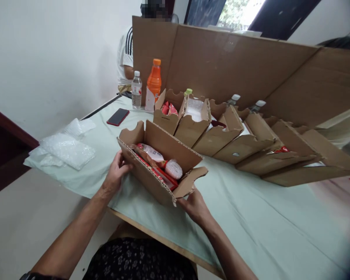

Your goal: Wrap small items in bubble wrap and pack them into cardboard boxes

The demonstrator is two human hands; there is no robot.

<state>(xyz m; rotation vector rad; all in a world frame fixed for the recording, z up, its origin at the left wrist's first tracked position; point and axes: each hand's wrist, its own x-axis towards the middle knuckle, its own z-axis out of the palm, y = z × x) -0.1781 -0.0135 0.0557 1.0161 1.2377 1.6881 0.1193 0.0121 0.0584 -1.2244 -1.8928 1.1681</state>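
Observation:
An open cardboard box (151,182) is at the near edge of the table, slightly tilted, between my two hands. Inside it lie red and clear packets (151,152) and a roll-shaped, clear-wrapped white item (174,169). My left hand (116,173) grips the box's left end, thumb against the near wall. At the right end, my right hand (195,204) holds the lower corner beneath the notched flap; some of its fingers are hidden behind the cardboard.
Several similar boxes (189,134) stand in a row behind, before a tall cardboard screen (221,62). An orange drink bottle (154,83), a water bottle (136,91) and a phone (118,116) are at the back left. Bubble wrap (68,149) lies left. A person (125,58) sits beyond the screen.

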